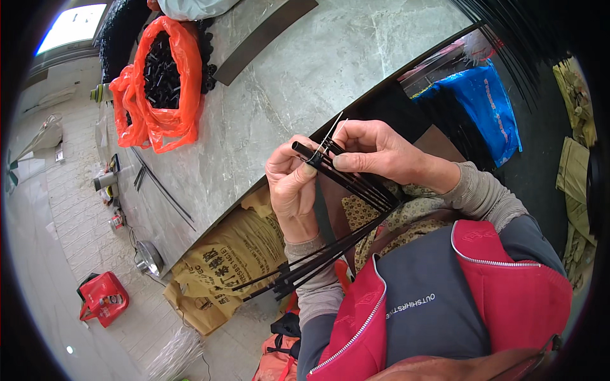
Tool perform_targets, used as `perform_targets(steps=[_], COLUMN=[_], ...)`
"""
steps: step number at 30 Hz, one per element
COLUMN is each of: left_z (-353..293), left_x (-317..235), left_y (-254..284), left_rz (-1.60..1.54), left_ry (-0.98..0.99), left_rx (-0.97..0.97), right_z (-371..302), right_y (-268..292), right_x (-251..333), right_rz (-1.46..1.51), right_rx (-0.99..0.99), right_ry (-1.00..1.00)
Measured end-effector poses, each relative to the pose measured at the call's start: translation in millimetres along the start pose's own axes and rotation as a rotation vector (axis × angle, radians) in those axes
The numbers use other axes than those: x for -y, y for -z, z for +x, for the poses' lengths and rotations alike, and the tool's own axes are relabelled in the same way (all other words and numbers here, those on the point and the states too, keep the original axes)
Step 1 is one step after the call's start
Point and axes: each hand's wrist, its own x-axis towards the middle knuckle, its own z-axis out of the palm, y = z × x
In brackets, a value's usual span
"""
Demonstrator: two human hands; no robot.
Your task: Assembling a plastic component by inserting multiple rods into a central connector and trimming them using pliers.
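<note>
Both hands are at the end of a black umbrella frame (365, 193), a bundle of thin ribs around a dark tube. My left hand (293, 184) is closed around its collar, with thumb and fingers pinching just below the tube's end. My right hand (375, 152) has thumb and forefinger pinched together beside the ribs. A thin silvery wire (325, 145) runs by the collar, with ends standing up between my hands. Whether the right fingers grip the wire or a rib is partly hidden. The loose rib ends (286, 278) hang across my left forearm.
A grey stone-patterned table (279, 82) lies ahead. On it are an orange-red plastic bag (187, 120) of small black parts, a dark flat strip (260, 41) and several black rods (166, 193). Brown sacks (235, 254) stand below; a blue bag (492, 114) sits to the right.
</note>
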Motion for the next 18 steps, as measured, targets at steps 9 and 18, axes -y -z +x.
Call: perform_targets(steps=[9, 18], left_z=[1.6, 8.0], left_x=[6.9, 9.6], left_y=[6.2, 3.0], left_rz=[-0.076, -0.092], left_ry=[0.002, 0.032], left_rx=[0.001, 0.032], right_z=[-0.1, 0.1], right_y=[0.8, 5.5], right_x=[0.6, 4.5], right_rz=[-0.013, 0.046], right_rx=[-0.019, -0.003], right_ry=[0.003, -0.051])
